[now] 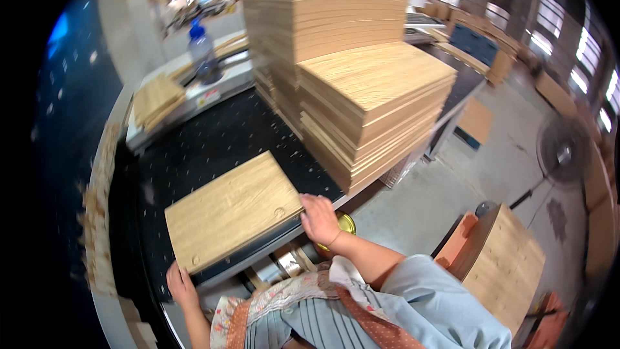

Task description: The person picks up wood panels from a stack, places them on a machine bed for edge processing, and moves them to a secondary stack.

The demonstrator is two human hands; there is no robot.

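Note:
A rectangular wood-grain board (232, 210) lies flat on the black, white-flecked tabletop (200, 136) in front of me. Two small round marks, perhaps drilled holes, show near its front corners. My left hand (183, 285) grips the board's near left corner, its fingers at the edge. At the right end, my right hand (318, 220) holds the other near corner, thumb and fingers closed about the edge. The undersides of the board and the fingertips beneath are hidden.
Right of the board stands a low stack of similar boards (378, 77), with a taller stack (352, 6) behind. A blue-capped bottle (203, 55) and loose wood pieces (157, 100) rest on the back ledge. A wooden box (500, 265) and a fan (564, 153) stand at right.

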